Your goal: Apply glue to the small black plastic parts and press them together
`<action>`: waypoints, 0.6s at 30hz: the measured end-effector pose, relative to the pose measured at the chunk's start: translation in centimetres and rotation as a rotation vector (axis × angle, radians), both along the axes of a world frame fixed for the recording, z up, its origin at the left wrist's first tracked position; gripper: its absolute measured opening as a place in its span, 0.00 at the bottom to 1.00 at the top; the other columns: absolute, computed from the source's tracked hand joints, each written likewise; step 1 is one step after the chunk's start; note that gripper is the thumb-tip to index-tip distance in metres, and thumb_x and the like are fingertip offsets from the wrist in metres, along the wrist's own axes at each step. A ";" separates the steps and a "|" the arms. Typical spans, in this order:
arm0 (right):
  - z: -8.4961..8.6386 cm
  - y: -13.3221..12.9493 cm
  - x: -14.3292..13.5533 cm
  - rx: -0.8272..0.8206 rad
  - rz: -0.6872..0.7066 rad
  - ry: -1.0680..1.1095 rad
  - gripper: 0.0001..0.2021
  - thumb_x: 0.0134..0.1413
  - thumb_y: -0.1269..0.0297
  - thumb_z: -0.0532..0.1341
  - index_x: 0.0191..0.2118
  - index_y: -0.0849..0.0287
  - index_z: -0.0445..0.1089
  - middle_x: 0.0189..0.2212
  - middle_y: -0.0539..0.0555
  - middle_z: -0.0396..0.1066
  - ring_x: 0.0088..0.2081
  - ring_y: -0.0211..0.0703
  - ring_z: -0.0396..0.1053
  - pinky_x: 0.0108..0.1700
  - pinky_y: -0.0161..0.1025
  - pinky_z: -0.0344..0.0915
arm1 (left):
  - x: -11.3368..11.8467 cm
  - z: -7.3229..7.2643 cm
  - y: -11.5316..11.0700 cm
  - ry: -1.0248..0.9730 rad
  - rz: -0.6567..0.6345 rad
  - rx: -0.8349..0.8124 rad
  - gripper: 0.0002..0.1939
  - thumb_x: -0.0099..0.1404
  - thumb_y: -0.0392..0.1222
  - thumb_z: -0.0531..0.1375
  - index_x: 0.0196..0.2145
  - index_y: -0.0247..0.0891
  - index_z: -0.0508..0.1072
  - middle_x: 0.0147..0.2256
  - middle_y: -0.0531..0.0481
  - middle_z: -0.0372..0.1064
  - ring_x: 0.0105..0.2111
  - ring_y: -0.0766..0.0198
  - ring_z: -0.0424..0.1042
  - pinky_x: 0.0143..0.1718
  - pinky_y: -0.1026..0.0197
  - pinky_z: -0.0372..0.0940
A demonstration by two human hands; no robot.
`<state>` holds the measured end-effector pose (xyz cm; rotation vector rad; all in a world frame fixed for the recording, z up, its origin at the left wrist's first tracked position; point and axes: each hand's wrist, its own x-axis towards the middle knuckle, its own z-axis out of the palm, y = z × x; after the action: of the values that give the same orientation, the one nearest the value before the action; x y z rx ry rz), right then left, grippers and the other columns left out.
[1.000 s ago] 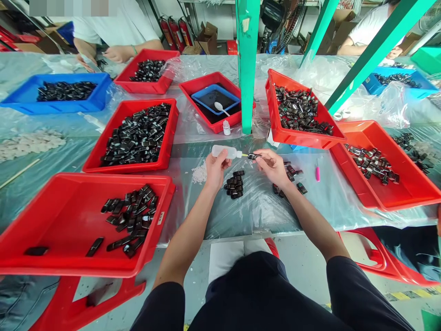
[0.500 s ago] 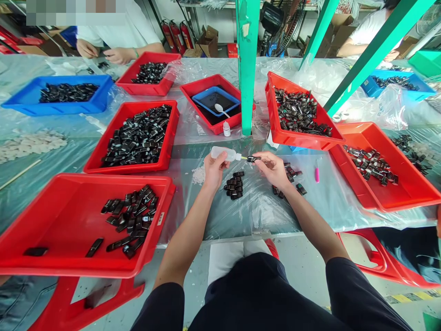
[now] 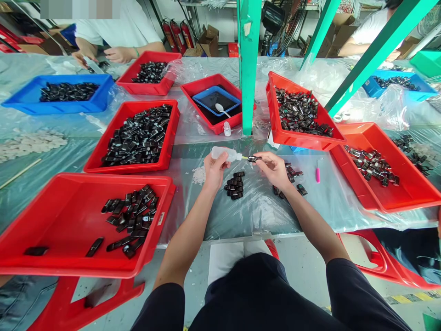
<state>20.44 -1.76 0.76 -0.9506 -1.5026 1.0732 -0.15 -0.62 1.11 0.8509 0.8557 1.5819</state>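
Observation:
My left hand [image 3: 215, 169] is closed around a translucent squeeze bottle [image 3: 222, 153] lying on its side, its thin yellowish nozzle pointing right. The nozzle tip reaches a small black plastic part [image 3: 253, 159], pinched in the fingers of my right hand [image 3: 274, 168]; whether they touch I cannot tell. Below the bottle, a cluster of black parts [image 3: 234, 185] lies in rows on the plastic-covered table. More loose black parts [image 3: 291, 173] are beside and partly behind my right wrist. A small heap of white bits [image 3: 199, 175] lies left of my left hand.
Red trays of black parts stand left [image 3: 86, 220] and right [image 3: 409, 184]. A green post [image 3: 248, 69] rises beyond my hands, near a small dropper bottle [image 3: 227, 129]. A pink-handled tool [image 3: 317, 174] lies to the right. Across the table a co-worker's hands [image 3: 119, 54] are busy.
My hands, the bottle and the black part keep nearly the same pose. Across the table, the co-worker's one hand has shifted left and now shows a pale bottle-like object.

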 end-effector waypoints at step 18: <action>0.2 0.0 -0.1 -0.046 -0.011 0.091 0.25 0.57 0.41 0.67 0.49 0.56 0.81 0.27 0.50 0.75 0.22 0.34 0.61 0.22 0.35 0.58 | 0.1 0.1 -0.1 -0.059 -0.038 -0.014 0.21 0.51 0.55 0.75 0.34 0.35 0.81 0.22 0.54 0.63 0.22 0.71 0.63 0.24 0.67 0.59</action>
<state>20.32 -1.74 0.94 -0.9283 -1.4026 1.1322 -0.08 -0.73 1.24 0.8020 0.8034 1.5591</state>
